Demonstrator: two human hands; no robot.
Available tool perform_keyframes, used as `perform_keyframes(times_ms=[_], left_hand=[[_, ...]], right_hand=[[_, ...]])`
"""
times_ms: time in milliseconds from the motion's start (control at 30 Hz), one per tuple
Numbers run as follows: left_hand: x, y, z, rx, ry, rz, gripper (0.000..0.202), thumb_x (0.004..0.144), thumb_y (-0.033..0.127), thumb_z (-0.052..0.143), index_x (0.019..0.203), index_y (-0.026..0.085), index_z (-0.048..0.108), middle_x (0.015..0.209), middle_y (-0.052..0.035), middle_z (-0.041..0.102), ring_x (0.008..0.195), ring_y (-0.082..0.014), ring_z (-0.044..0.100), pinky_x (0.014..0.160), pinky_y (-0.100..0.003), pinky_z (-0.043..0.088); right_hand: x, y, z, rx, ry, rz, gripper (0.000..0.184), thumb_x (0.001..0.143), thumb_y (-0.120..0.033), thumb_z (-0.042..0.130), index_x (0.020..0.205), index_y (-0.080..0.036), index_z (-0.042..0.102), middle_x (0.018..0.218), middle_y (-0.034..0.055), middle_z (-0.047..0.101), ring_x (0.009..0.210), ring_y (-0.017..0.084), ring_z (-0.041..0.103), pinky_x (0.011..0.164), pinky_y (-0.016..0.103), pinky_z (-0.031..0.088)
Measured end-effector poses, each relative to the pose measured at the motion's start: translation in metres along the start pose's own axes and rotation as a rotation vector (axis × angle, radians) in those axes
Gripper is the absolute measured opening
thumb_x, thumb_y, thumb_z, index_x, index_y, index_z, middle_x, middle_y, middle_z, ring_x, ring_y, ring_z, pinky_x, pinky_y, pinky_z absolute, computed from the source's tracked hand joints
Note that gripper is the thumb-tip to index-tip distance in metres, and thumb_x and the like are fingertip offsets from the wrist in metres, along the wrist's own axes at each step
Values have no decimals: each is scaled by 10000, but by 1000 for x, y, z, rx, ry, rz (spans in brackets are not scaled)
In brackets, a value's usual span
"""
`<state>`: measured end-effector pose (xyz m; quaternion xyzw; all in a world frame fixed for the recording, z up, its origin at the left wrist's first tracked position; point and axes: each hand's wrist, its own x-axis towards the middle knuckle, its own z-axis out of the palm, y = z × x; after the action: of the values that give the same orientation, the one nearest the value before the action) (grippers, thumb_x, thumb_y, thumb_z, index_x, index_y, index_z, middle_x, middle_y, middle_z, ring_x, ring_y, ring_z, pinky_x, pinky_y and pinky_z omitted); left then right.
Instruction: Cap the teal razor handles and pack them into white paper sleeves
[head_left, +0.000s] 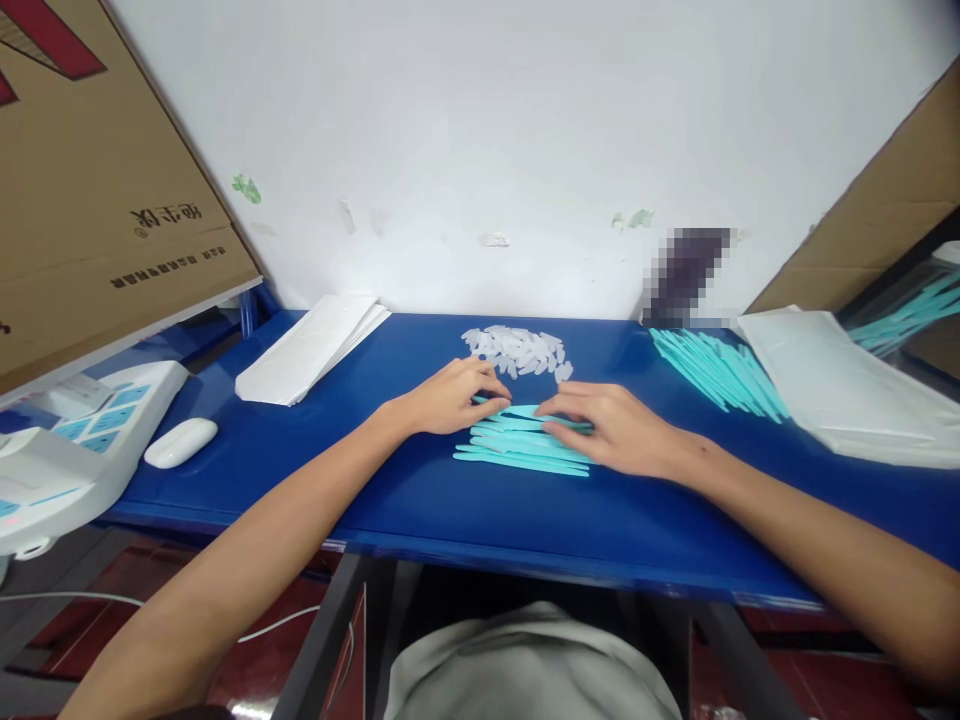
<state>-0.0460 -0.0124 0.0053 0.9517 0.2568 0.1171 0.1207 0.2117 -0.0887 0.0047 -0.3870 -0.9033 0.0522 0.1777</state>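
Several slim turquoise plastic sticks [517,452] lie in a row on the blue table [420,500], straight ahead of me. My left hand [450,395] rests at the row's far left end, fingers curled and pinching the tip of one stick. My right hand [611,425] lies over the row's right end, fingers bent and pressed onto the same sticks. Just beyond both hands sits a small heap of clear plastic caps [517,350].
A bigger pile of turquoise sticks [716,370] lies at the right, beside white bags [832,390]. More white bags [311,348] lie at the left, with a white mouse-shaped object [180,442] and a white machine [67,450]. Cardboard boxes [90,170] stand on both sides.
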Motion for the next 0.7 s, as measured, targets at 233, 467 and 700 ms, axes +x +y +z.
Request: perform_keyframes(times_ms=[233,467,700], left_hand=[[-2,1,-1,-15,7,22,431,1045,482,416,1144,235,754,1086,-84,675,1032,-252,589,904,-384,382],[-2,1,-2,-27,4,24,460,1064,470,377,1113,219,758,1079,-82,677,1034,-246,592,895,-376,375],[-3,-1,-1,-25,5,29,460,1064,468,376,1112,230,767,1081,-78,664,1037,-236,586,903,-380,376]], right_hand=[[-5,-24,8,-135,-77,-252,352,1044,-367,451,1154,-231,756,811,39,594,699,154,501,670,302,342],[-6,-25,9,-128,-85,-264,349,1039,-357,460,1170,-225,755,811,41,589,704,159,498,689,309,344],[-7,-23,10,-114,-12,-249,368,1047,-366,442,1173,-212,752,811,51,610,710,157,514,691,307,347]])
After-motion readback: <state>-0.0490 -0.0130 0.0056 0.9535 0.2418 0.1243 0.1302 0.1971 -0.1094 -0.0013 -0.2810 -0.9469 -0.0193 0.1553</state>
